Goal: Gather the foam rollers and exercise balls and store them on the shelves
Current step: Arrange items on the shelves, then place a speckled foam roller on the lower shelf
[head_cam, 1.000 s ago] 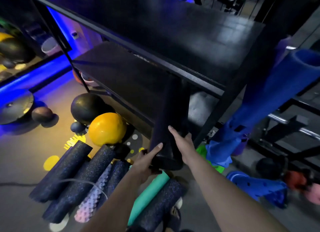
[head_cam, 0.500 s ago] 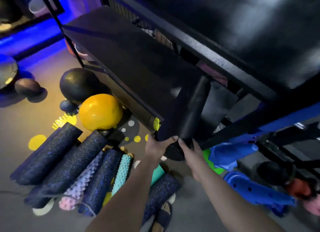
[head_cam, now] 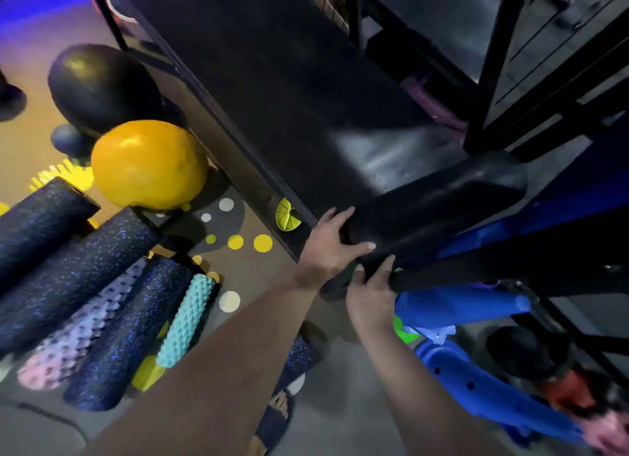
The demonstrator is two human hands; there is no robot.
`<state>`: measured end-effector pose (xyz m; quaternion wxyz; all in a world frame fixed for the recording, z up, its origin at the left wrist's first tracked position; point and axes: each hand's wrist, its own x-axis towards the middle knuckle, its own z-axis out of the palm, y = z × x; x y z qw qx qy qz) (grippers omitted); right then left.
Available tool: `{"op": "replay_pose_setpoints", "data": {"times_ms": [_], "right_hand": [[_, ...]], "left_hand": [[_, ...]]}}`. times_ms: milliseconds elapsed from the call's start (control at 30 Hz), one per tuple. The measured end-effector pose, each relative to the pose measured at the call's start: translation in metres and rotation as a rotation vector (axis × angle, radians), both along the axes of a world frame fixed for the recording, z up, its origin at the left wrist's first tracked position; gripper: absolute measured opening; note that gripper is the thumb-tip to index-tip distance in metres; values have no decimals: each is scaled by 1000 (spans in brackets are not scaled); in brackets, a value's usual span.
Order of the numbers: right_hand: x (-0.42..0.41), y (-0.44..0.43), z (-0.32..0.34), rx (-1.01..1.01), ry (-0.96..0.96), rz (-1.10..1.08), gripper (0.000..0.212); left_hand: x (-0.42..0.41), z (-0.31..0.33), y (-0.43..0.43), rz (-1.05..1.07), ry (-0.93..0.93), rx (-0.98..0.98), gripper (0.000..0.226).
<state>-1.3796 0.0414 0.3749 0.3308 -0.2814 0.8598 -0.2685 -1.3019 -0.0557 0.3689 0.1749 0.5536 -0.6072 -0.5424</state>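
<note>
While lying on the shelf (head_cam: pixel 306 91) at frame centre, black foam roller (head_cam: pixel 439 207) was grasped by left hand (head_cam: pixel 328 248) and right hand (head_cam: pixel 371 295).

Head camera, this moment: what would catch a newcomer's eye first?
Both hands, left and right, grip the near end of a black foam roller lying on the dark shelf. Left of the shelf, a bright yellow ball sits on the floor, above a row of speckled and knobbly rollers.

A gym: foam rollers (head_cam: pixel 78 282), exercise balls (head_cam: pixel 149 164); black shelves (head_cam: pixel 306 91).
</note>
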Motion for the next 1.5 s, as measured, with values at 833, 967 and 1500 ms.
{"op": "replay_pose_setpoints", "data": {"times_ms": [833,967,1500], "right_hand": [[208,180,-290,508,-358,-331,91],[243,218,-431,528,-508,-512,121],[261,187,-216,424,-415,-513,143]], "left_hand": [[303,-270,222,298,-219,666,26],[311,-365,247,286,-136,730,27],[360,-141,223,-329,-302,685,94]]}}
